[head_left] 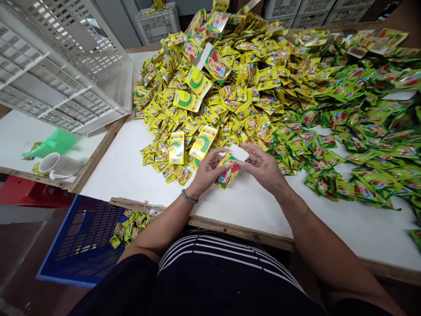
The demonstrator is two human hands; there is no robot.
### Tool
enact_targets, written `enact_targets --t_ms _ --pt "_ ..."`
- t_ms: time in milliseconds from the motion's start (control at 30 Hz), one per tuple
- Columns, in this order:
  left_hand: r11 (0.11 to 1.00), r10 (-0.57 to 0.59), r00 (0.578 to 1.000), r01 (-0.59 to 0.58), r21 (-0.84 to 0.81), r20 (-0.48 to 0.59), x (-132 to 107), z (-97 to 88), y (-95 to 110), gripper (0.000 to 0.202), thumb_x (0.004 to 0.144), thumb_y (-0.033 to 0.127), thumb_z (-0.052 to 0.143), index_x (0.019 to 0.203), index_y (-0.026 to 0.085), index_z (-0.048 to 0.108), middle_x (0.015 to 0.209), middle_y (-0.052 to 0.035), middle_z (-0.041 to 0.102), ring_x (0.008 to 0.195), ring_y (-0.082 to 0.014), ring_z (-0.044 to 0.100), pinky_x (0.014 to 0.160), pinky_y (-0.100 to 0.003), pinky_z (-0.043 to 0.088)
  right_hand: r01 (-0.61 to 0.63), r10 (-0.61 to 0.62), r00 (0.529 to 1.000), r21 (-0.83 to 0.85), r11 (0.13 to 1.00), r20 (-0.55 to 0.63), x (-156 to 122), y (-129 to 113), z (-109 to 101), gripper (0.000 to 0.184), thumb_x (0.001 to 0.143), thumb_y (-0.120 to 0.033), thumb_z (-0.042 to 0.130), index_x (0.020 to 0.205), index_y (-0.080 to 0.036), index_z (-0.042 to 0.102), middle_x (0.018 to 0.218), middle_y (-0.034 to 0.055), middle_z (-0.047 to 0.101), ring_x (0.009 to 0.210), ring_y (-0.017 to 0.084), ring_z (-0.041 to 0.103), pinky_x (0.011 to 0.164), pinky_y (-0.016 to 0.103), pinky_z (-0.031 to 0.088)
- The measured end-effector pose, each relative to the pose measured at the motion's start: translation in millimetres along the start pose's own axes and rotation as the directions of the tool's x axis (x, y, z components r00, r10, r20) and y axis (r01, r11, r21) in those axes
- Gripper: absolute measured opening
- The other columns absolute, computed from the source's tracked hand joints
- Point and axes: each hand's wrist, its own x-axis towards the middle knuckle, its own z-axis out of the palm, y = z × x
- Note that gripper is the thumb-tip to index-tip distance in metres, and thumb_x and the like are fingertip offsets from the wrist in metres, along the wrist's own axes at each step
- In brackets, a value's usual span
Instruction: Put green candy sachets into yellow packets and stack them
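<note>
Between my hands is a small yellow-green candy box (227,176) with a red fruit print, its white flap (238,152) standing open at the top. My left hand (208,171), with a beaded bracelet on the wrist, grips the box's left side. On the right, my right hand (265,169) pinches the box near the flap, fingers bent. Two more yellow boxes, one upright carton (176,148) and one tilted carton (203,141), lie just left of my hands. Behind them is a heap of small yellow candy packets (243,94); green packets (335,118) spread to the right.
A white plastic crate (108,92) stands tilted at the left. Near it are a white cup (59,164) and a green scoop-like piece (54,144). Below the table's wooden edge (243,230), a blue crate (74,237) holds several packed boxes. More white crates (158,24) stand behind.
</note>
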Motion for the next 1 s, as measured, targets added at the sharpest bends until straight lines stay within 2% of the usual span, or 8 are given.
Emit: enact_targets --t_ms 100,167,300,467,633,733,867,1000 --pt "0.999 -0.014 0.995 0.011 -0.037 -0.097 2 -0.8 -2 0.055 0.062 0.035 0.087 0.106 0.021 0.055 0.072 0.0052 0.067 0.063 -0.0091 0.063 0.064 -0.02 0.049 0.105 -0.11 0.994 -0.179 0.978 -0.021 -1 -5 -2 0.035 0.075 -0.048 0.072 0.1 -0.024 0.073 0.095 0.0057 0.074 0.08 0.021 0.065 0.077 0.039 0.053" --pt "0.998 -0.021 0.991 0.014 -0.055 -0.133 2 -0.5 -1 0.051 0.061 0.034 0.088 0.099 0.019 0.057 0.066 0.0063 0.065 0.056 -0.0071 0.059 0.058 -0.019 0.046 0.142 -0.144 0.99 -0.188 0.972 0.005 -3 -8 -1 0.027 0.078 -0.047 0.07 0.092 -0.024 0.075 0.096 0.0057 0.075 0.088 0.022 0.066 0.082 0.04 0.052" --pt "0.997 -0.068 0.99 0.063 -0.049 -0.127 2 0.8 0 0.047 0.059 0.035 0.088 0.094 0.017 0.061 0.066 0.0038 0.067 0.055 -0.0074 0.059 0.055 -0.019 0.045 -0.001 0.004 0.998 -0.053 0.999 0.059 -4 -8 2 0.027 0.079 -0.05 0.069 0.081 -0.023 0.075 0.083 0.0045 0.075 0.082 0.021 0.067 0.076 0.037 0.053" --pt "0.994 -0.101 0.99 0.095 -0.06 -0.1 3 1.5 0 0.048 0.057 0.033 0.089 0.094 0.016 0.064 0.072 0.0006 0.071 0.063 -0.0109 0.066 0.064 -0.023 0.051 -0.181 0.179 0.984 0.187 0.966 0.028 0 0 3 0.037 0.059 -0.049 0.085 0.081 -0.021 0.074 0.077 0.0033 0.074 0.07 0.019 0.067 0.069 0.035 0.056" --pt "0.996 -0.071 0.994 0.066 -0.064 -0.083 3 1.6 -1 0.045 0.059 0.033 0.089 0.094 0.016 0.067 0.073 0.0005 0.071 0.065 -0.011 0.066 0.068 -0.025 0.053 -0.231 0.25 0.967 0.241 0.943 -0.055 0 6 2 0.029 0.061 -0.047 0.084 0.074 -0.022 0.077 0.07 0.0017 0.073 0.061 0.016 0.063 0.061 0.033 0.053" --pt "0.997 -0.045 0.993 0.039 -0.059 -0.105 2 1.8 -2 0.045 0.059 0.035 0.089 0.093 0.015 0.068 0.072 0.0005 0.07 0.063 -0.0098 0.065 0.066 -0.023 0.053 -0.168 0.185 0.979 0.171 0.971 -0.088 -3 6 2 0.023 0.066 -0.044 0.08 0.078 -0.025 0.079 0.072 0.0003 0.073 0.064 0.016 0.062 0.063 0.033 0.052" --pt "0.996 -0.045 0.987 0.033 -0.079 -0.157 2 0.8 -3 0.044 0.06 0.039 0.087 0.092 0.015 0.07 0.072 0.0002 0.07 0.063 -0.0102 0.064 0.064 -0.023 0.052 -0.072 0.072 0.997 0.022 0.997 -0.03 -7 -1 1 0.022 0.079 -0.045 0.068 0.082 -0.027 0.08 0.075 0.0002 0.073 0.065 0.017 0.062 0.059 0.033 0.05" --pt "0.994 -0.057 0.988 0.043 -0.099 -0.142 1 -2.0 -2 0.044 0.061 0.04 0.087 0.094 0.015 0.071 0.072 0.0001 0.07 0.062 -0.0105 0.063 0.064 -0.024 0.051 0.165 -0.181 0.983 -0.255 0.953 -0.043 -12 -12 3 0.023 0.086 -0.037 0.061 0.093 -0.026 0.08 0.094 0.0053 0.076 0.085 0.023 0.068 0.076 0.039 0.054"
